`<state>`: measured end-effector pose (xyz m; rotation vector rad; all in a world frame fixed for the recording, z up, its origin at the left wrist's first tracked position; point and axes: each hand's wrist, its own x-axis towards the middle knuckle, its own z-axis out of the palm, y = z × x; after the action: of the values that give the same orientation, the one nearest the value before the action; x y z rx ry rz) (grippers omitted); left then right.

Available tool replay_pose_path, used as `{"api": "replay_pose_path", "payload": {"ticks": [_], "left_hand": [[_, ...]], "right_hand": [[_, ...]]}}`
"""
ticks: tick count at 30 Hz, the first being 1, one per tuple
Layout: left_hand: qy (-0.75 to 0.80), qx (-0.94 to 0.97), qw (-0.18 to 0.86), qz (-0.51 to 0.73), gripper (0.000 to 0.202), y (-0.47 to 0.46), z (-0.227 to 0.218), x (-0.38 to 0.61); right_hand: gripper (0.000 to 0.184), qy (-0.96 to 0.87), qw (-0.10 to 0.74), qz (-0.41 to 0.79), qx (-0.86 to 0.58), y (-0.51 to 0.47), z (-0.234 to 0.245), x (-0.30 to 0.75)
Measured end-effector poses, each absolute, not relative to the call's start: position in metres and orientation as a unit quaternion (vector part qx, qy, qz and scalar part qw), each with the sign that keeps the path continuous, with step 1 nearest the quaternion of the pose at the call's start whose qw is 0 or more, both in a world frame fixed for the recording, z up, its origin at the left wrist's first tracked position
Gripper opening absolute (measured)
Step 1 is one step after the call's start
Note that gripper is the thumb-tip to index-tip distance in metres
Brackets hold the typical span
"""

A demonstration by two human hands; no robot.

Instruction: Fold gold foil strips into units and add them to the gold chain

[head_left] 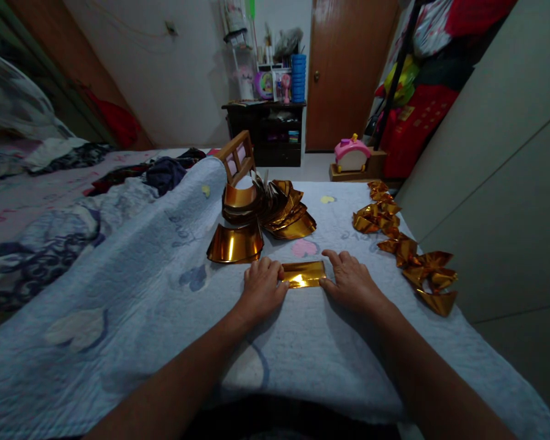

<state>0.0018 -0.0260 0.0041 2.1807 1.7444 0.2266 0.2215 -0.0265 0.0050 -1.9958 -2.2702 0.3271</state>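
A folded strip of gold foil paper (304, 275) lies flat on the pale blue quilt, right in front of me. My left hand (264, 282) is closed over its left end, thumb along the near edge and fingers curled at the far side. At the right end, my right hand (348, 278) touches the near corner with its thumb. Its index finger is lifted away from the paper, so thumb and fingers stand apart. Beyond my left hand sits a fanned stack of gold foil sheets (235, 244), with more sheets (293, 214) spread behind it.
Folded gold foil pieces (433, 275) lie in a row along the right edge of the quilt (302, 354). A small wooden chair back (238, 153) rises behind the stack. Rumpled bedding (73, 226) is at left; a pale cabinet (495, 183) stands close on the right.
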Motion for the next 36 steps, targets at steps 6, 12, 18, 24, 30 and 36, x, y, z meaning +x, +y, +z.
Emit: {"api": "replay_pose_path", "payload": {"ticks": [6,12,18,24,30,36], "left_hand": [[0.609,0.771,0.163,0.091,0.009,-0.026,0.001,0.000],[0.605,0.775,0.151,0.096,0.009,-0.026,0.001,0.002],[0.578,0.793,0.136,0.137,0.008,-0.026,-0.003,0.004],[0.564,0.800,0.132,0.156,0.004,-0.026,-0.005,0.002],[0.553,0.809,0.148,0.138,0.010,-0.023,-0.011,0.001],[0.557,0.804,0.165,0.128,0.009,-0.022,-0.009,-0.001]], "right_hand": [[0.058,-0.751,0.051,0.121,-0.648,-0.023,0.002,0.233],[0.030,-0.754,0.209,0.133,-0.608,-0.016,-0.004,0.238],[0.009,-0.813,0.277,0.159,-0.487,-0.019,-0.004,0.215],[0.011,-0.820,0.154,0.102,-0.542,-0.029,-0.008,0.183],[0.020,-0.795,0.113,0.061,-0.593,-0.034,-0.005,0.174],[0.024,-0.784,0.077,0.077,-0.611,-0.031,0.003,0.188]]}}
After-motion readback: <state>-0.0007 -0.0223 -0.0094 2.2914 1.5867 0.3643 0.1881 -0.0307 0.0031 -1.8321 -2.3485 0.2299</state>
